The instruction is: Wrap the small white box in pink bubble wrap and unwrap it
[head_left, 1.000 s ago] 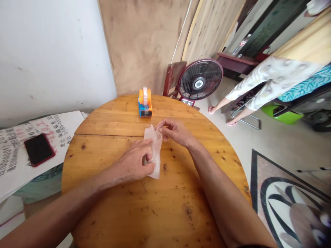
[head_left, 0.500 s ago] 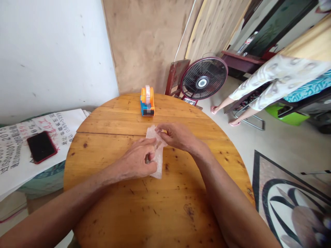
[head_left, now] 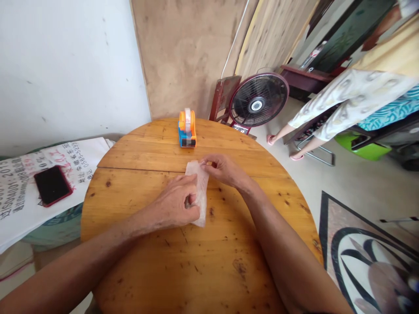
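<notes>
A small translucent white plastic bag (head_left: 200,192) lies on the round wooden table (head_left: 196,253). My left hand (head_left: 175,204) presses down on the bag's near part, fingers curled onto it. My right hand (head_left: 223,168) pinches the bag's far right corner between thumb and fingers. An orange and blue tape dispenser (head_left: 187,129) stands at the table's far edge, beyond both hands.
A dark phone in a red case (head_left: 52,185) rests on printed white sacks (head_left: 39,183) left of the table. A floor fan (head_left: 258,100) stands behind the table. Another person (head_left: 353,96) in patterned clothes stands at the right, near a green object (head_left: 363,148).
My right hand slid along the bag's far edge and now pinches its corner; the bag lies flatter. My left hand stayed pressed on it.
</notes>
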`<state>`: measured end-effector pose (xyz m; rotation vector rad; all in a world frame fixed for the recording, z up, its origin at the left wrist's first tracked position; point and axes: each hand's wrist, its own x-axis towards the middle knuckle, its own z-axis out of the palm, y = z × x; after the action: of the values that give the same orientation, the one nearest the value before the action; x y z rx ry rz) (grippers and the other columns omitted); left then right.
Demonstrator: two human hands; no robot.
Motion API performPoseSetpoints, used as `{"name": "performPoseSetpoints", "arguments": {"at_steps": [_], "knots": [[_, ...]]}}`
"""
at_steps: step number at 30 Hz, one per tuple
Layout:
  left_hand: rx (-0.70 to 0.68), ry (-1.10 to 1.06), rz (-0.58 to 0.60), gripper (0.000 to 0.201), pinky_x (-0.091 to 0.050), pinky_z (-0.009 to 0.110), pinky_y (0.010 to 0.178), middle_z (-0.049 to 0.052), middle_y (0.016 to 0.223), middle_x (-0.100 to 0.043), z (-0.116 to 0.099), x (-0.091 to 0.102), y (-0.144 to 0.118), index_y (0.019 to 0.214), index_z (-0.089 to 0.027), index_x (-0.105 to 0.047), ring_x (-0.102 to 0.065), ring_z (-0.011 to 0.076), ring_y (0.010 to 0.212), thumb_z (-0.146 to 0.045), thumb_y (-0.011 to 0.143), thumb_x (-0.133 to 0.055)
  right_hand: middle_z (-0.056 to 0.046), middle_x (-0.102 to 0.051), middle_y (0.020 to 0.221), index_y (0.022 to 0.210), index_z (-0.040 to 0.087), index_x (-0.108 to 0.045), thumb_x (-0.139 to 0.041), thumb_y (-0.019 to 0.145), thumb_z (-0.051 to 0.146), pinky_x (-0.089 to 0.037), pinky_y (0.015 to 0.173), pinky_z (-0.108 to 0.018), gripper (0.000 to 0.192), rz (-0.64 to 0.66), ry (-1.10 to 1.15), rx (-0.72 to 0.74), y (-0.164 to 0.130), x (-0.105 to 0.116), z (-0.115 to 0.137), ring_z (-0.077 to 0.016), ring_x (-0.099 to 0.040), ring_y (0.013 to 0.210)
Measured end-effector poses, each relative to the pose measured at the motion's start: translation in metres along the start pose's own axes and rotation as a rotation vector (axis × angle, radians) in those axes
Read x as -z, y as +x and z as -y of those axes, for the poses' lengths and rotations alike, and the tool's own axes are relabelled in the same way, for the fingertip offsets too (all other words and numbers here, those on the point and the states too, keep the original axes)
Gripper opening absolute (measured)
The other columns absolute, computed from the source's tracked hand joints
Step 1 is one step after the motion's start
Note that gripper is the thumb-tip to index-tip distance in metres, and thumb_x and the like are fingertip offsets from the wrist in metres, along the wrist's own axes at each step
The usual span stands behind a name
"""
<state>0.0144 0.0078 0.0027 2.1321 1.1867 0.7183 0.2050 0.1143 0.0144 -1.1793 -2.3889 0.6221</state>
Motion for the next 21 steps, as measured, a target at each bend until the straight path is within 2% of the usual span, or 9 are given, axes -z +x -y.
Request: {"name": "performPoseSetpoints", "arguments": {"at_steps": [3, 6, 9, 12, 17, 21], "knots": [[0.047, -0.022, 0.007, 0.02, -0.041, 0.046, 0.096, 0.009, 0.105, -0.064, 0.0, -0.001, -0.002, 0.065, -0.022, -0.038, -0.041, 0.034, 0.134, -0.015, 0.067, -0.057, -0.002, -0.07, 0.077, 0.085, 0.016, -0.072, -0.055, 0.083, 0.024, -0.037, 0.06, -0.024, 0.019, 0.052, 0.067, 0.018, -0.001, 0.006, 0.002, -0.0122, -0.053, 0.063], [0.065, -0.028, 0.004, 0.02, -0.042, 0.049, 0.098, 0.01, 0.114, -0.064, 0.002, -0.003, -0.003, 0.065, -0.022, -0.039, -0.035, 0.0342, 0.14, -0.015, 0.067, -0.057, 0.0, -0.066, 0.068, 0.081, 0.016, -0.072, -0.055, 0.082, 0.026, -0.035, 0.058, -0.023, 0.019, 0.108, 0.076, 0.033, -0.002, 0.008, 0.003, -0.0111, -0.049, 0.058], [0.041, -0.021, -0.003, 0.019, -0.043, 0.048, 0.096, 0.009, 0.113, -0.065, 0.003, -0.003, -0.002, 0.065, -0.022, -0.04, -0.039, 0.0334, 0.137, -0.014, 0.067, -0.058, -0.002, -0.07, 0.078, 0.084, 0.016, -0.072, -0.055, 0.082, 0.025, -0.037, 0.06, -0.024, 0.019, 0.127, 0.083, 0.043, -0.003, 0.005, 0.002, -0.0116, -0.052, 0.061], [0.007, 0.002, -0.022, 0.019, -0.045, 0.045, 0.091, 0.009, 0.104, -0.065, 0.002, -0.003, -0.001, 0.064, -0.021, -0.04, -0.048, 0.0323, 0.125, -0.014, 0.066, -0.057, -0.002, -0.073, 0.09, 0.086, 0.018, -0.072, -0.054, 0.083, 0.022, -0.037, 0.063, -0.024, 0.019, 0.129, 0.035, 0.044, -0.002, 0.001, 0.0, -0.0117, -0.055, 0.065], [-0.031, 0.035, -0.063, 0.017, -0.047, 0.043, 0.086, 0.006, 0.092, -0.062, 0.002, -0.004, -0.001, 0.065, -0.021, -0.04, -0.055, 0.0288, 0.107, -0.015, 0.066, -0.057, -0.002, -0.072, 0.083, 0.085, 0.018, -0.071, -0.052, 0.087, 0.021, -0.036, 0.063, -0.024, 0.02, 0.102, -0.037, -0.011, 0.002, -0.011, -0.001, -0.0138, -0.058, 0.07], [0.006, 0.064, -0.07, 0.017, -0.047, 0.044, 0.085, 0.008, 0.098, -0.062, 0.001, -0.005, -0.004, 0.065, -0.021, -0.041, -0.055, 0.0298, 0.106, -0.018, 0.067, -0.058, -0.003, -0.072, 0.086, 0.086, 0.018, -0.071, -0.056, 0.086, 0.021, -0.037, 0.066, -0.025, 0.015, 0.014, -0.079, -0.093, 0.005, -0.021, 0.0, -0.0147, -0.059, 0.073]]}}
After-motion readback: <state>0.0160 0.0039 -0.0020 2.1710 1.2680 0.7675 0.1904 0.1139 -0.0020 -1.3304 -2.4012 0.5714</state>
